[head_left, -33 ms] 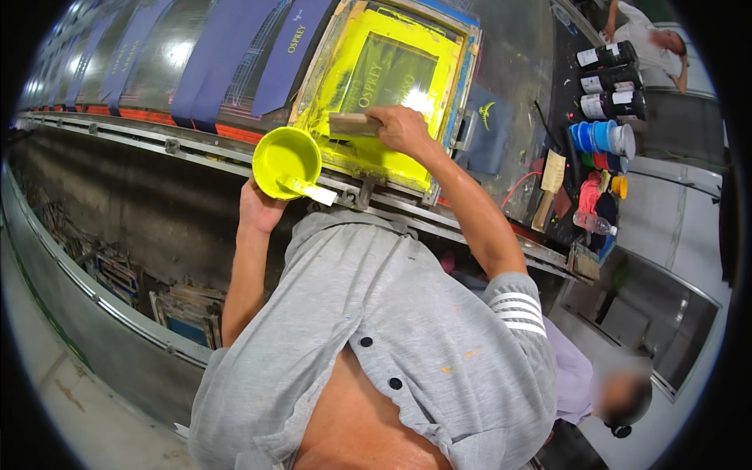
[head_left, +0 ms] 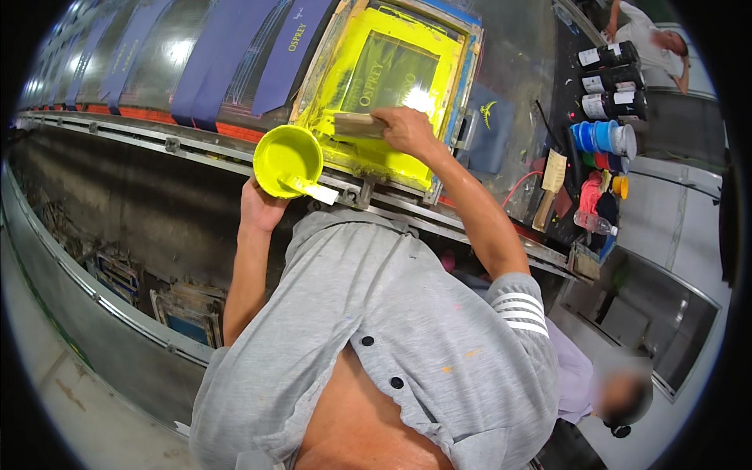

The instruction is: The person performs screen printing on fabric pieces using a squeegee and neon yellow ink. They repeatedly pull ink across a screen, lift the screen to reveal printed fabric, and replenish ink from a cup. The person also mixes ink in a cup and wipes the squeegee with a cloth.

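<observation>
A long grey table [head_left: 160, 66] is extending across the far side of the scene. On it, right of the dark blue strips, a rectangular screen frame [head_left: 316, 63] is lying, its mesh borders carrying yellow ink. The dark blue strips [head_left: 213, 55] are lying side by side across the left part of the table. At the near left corner of the frame, a yellow bucket [head_left: 266, 149] is tilting with its mouth facing up. The left hand [head_left: 264, 207] is holding the bucket from its near side; its fingers are partly hidden. Three black containers [head_left: 612, 80] are standing in a row at the right. The right hand [head_left: 409, 131] is closing around a wooden squeegee [head_left: 356, 125], which is pointing left over the near part of the mesh. A white stick [head_left: 321, 191] is leaning out over the bucket's rim.
</observation>
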A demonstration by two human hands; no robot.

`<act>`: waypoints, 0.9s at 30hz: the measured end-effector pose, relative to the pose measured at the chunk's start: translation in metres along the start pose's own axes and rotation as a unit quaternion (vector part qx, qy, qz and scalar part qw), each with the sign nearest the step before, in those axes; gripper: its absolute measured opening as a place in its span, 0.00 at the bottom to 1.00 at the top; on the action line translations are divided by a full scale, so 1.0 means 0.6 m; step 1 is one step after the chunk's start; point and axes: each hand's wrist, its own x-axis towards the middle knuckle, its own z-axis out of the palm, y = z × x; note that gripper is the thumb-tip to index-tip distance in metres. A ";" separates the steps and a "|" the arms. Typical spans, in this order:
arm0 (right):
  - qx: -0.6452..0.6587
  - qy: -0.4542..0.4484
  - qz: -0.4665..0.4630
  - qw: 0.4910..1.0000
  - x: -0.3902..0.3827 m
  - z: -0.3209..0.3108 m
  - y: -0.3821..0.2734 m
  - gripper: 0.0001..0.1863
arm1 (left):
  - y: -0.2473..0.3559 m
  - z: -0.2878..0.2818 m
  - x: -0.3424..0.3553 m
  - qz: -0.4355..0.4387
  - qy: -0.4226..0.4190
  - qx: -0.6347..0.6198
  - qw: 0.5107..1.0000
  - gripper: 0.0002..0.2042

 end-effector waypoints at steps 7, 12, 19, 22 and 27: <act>0.020 -0.037 0.068 0.997 -0.049 0.008 0.059 0.24 | -0.014 0.024 0.012 -0.016 -0.020 -0.006 1.000 0.18; 0.096 -0.079 0.089 0.988 -0.022 0.009 0.064 0.25 | -0.013 0.034 0.021 -0.016 -0.029 -0.003 0.999 0.18; 0.241 -0.220 0.103 0.940 0.063 -0.008 0.122 0.27 | -0.009 0.054 0.021 -0.009 -0.014 -0.007 1.000 0.18; 0.344 -0.174 0.072 0.920 0.033 -0.006 0.137 0.24 | -0.004 0.037 0.015 -0.006 -0.009 -0.009 1.000 0.17; 0.542 -0.039 0.091 0.834 -0.077 -0.039 0.077 0.22 | 0.002 0.007 0.020 -0.012 0.003 -0.001 1.000 0.17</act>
